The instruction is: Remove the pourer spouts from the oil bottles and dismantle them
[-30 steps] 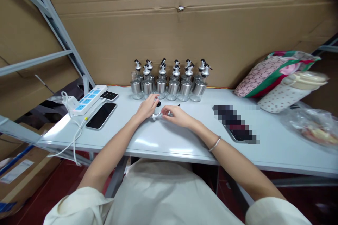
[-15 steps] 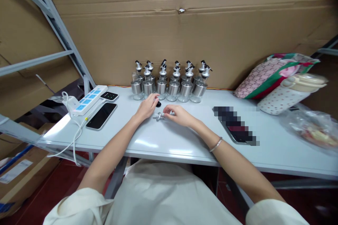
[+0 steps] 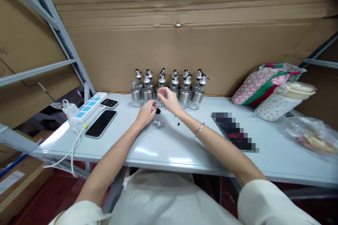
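My left hand (image 3: 146, 114) rests on the table with loosely bent fingers, holding nothing that I can see. Just right of its fingertips lies a round black cap (image 3: 158, 111). A silver-and-clear pourer spout (image 3: 158, 123) lies on its side nearer to me, untouched. My right hand (image 3: 169, 100) is raised in front of the bottles, fingers curved and thumb apart, nothing visible in it. It partly covers a middle glass bottle (image 3: 160, 103) with a steel sleeve. The front left bottle (image 3: 136, 95) has a bare glass neck; the others carry silver pourers with black levers.
A tiny black piece (image 3: 178, 124) lies by my right forearm. To the left are a power strip (image 3: 88, 107), a phone (image 3: 101, 123) and a small black device (image 3: 109, 103). A pixelated phone (image 3: 235, 132), a dotted flask (image 3: 280, 103) and a patterned bag (image 3: 253, 86) are on the right.
My right hand has left the pourer spout and moved forward to the bottles. My left hand has drawn back slightly, its fingers more bent. The view has tilted up a little.
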### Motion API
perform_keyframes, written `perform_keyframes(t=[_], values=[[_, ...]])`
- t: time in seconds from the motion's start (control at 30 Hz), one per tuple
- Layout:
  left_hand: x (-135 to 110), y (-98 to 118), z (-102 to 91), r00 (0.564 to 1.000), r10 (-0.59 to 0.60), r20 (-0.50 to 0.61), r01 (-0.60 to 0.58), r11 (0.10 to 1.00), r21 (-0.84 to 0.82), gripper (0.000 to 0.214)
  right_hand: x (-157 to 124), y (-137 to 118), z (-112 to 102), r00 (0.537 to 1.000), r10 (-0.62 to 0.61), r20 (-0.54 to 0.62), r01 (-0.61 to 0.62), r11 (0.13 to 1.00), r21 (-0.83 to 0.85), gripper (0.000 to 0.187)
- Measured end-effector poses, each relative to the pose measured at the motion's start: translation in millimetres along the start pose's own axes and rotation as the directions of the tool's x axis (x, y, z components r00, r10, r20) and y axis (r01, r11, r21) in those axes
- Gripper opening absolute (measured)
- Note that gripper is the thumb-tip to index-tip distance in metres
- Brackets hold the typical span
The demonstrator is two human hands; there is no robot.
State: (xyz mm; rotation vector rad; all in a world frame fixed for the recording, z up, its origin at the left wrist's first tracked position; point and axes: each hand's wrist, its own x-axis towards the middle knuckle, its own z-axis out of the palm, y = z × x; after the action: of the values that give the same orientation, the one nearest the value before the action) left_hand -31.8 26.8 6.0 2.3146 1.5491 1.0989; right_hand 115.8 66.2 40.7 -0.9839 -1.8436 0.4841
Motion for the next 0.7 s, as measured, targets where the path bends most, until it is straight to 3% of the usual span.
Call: perform_keyframes(t=[0.2, 0.37, 0.47, 0.6, 0.7], values=[[5, -7, -5.2, 0.995, 0.013, -0.096, -0.007, 0.998, 0.056, 0.03, 50, -13, 43, 0.984, 0.005, -0.176, -0.006, 1.0, -0.008, 0.031], [7, -7, -9.7, 0.983, 0.007, -0.185, 0.004, 0.998, 0.056, 0.024, 71, -19, 60, 0.986, 0.019, -0.166, -0.015, 1.0, 0.023, 0.031], [6, -4, -13.9, 0.97, -0.022, -0.244, 0.027, 0.999, 0.018, 0.02, 76, -22, 52, 0.994, 0.026, -0.108, -0.019, 0.998, 0.067, 0.029], [7, 1, -18.9, 0.934, -0.11, -0.34, 0.091, 0.993, -0.072, 0.04, 63, -33, 27, 0.996, 0.007, -0.09, 0.009, 0.984, 0.177, 0.025], [7, 10, -19.5, 0.927, -0.169, -0.334, 0.115, 0.978, -0.177, 0.059, 41, -49, -2, 0.995, -0.033, -0.096, 0.061, 0.952, 0.299, 0.023]])
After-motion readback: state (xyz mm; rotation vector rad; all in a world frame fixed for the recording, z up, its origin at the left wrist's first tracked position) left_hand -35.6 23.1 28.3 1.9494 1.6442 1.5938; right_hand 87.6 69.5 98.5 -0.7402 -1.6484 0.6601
